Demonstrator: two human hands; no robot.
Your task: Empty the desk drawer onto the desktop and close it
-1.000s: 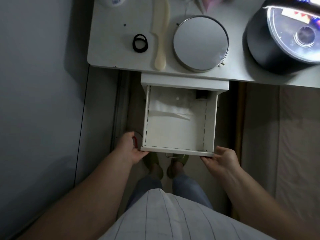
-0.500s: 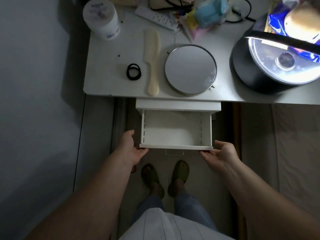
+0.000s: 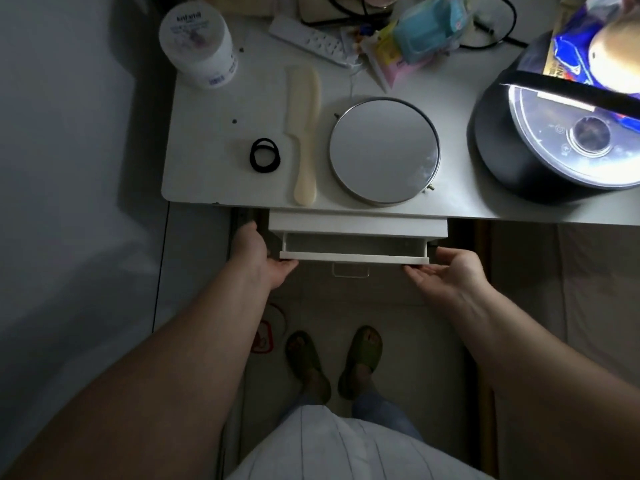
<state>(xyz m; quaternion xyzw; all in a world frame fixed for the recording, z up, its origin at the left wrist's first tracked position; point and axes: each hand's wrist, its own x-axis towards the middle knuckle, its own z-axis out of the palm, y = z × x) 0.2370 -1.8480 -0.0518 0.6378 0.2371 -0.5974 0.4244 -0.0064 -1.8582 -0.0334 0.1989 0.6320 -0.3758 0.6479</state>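
Note:
The white desk drawer [image 3: 354, 257] sticks out only a narrow strip from under the white desktop [image 3: 214, 140]; the little of its inside that shows is bare. My left hand [image 3: 258, 258] presses on the drawer front's left corner, my right hand [image 3: 450, 271] on its right corner, both with fingers against the front panel. A small wire handle [image 3: 350, 271] hangs below the front. On the desktop lie a round mirror [image 3: 383, 150], a cream comb [image 3: 304, 133] and black hair ties [image 3: 265, 155].
A white jar [image 3: 198, 46], a white power strip [image 3: 308, 39], snack packets [image 3: 415, 32] and a black round cooker [image 3: 561, 133] crowd the desk's back and right. A grey wall stands at left. My feet in green slippers [image 3: 332, 358] stand below the drawer.
The drawer has slid in from mostly open to nearly shut, both hands moving forward with its front. The camera view has tilted up, showing more of the desktop.

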